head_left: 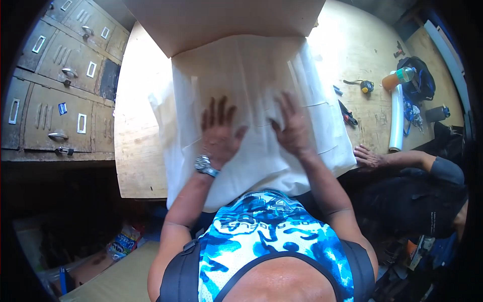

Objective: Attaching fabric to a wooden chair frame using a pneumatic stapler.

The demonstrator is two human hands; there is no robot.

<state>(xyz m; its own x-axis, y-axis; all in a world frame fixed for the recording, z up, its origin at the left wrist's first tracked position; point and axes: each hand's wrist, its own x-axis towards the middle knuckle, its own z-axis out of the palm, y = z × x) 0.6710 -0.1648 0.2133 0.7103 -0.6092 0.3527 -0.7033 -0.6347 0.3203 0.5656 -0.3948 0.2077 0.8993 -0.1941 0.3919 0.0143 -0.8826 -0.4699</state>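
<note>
A white cloth [261, 166] covers the middle of the table and hangs over its near edge, with folds and creases running across it. My left hand [219, 136], with a silver watch [204, 165] at the wrist, is over the cloth with its fingers spread. To its right, my right hand [293, 128] is also over the cloth, fingers apart and slightly blurred. Neither hand holds anything; whether the palms press on the cloth I cannot tell. Beyond them a pale flat board or box side [226, 22] rises over the cloth's far end.
On the wooden table's [138, 166] right lie a tape measure [367, 86], pliers [348, 116], a white roll [397, 121], a bottle of orange liquid [395, 80] and a dark bag [420, 75]. Another person's hand [368, 157] touches the right edge. Metal lockers [60, 110] stand left.
</note>
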